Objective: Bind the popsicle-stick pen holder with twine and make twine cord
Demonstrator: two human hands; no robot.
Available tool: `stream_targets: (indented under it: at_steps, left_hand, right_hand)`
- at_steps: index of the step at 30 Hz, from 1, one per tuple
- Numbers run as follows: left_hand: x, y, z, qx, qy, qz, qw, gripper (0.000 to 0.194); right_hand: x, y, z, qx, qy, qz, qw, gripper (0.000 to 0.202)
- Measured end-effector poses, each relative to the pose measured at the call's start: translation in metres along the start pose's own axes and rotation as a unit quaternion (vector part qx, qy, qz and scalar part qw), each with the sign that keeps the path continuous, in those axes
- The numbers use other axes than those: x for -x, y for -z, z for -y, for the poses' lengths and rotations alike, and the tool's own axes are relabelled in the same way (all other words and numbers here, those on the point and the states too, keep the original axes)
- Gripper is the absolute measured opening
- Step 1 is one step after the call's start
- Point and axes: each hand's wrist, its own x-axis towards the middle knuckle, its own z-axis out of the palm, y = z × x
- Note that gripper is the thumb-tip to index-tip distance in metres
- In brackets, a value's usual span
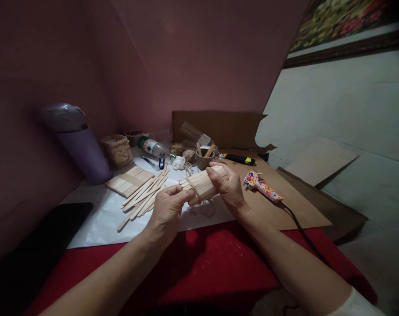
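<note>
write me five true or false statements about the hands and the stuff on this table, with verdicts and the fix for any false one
1. The right hand grips a bundle of wooden sticks. True.
2. The left hand is holding the glue gun. False: the left hand is at one end of the bundle; the glue gun lies on the cardboard.
3. Twine runs around the bundle. True.
4. The purple bottle stands to the right of the hands. False: the purple bottle is over on the left.
5. Loose sticks lie on the white sheet. True.
</note>
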Motion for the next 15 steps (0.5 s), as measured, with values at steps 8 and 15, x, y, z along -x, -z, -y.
stream_targets:
  at_steps: [8, 15]
  left_hand:
    - [0.0041, -0.0038, -0.0044, 0.042, 0.019, 0.03, 0.999, 0.017]
    - [0.0018, -0.0017, -0.0029, 0.024, 0.013, 0.026, 0.999, 0.018]
  right_hand:
    - [-0.0053, 0.0055, -0.0025, 0.013, 0.005, -0.004, 1.0, 0.054]
    - [-0.005, 0.0034, -0.0031, 0.021, 0.0, -0.001, 1.0, 0.055]
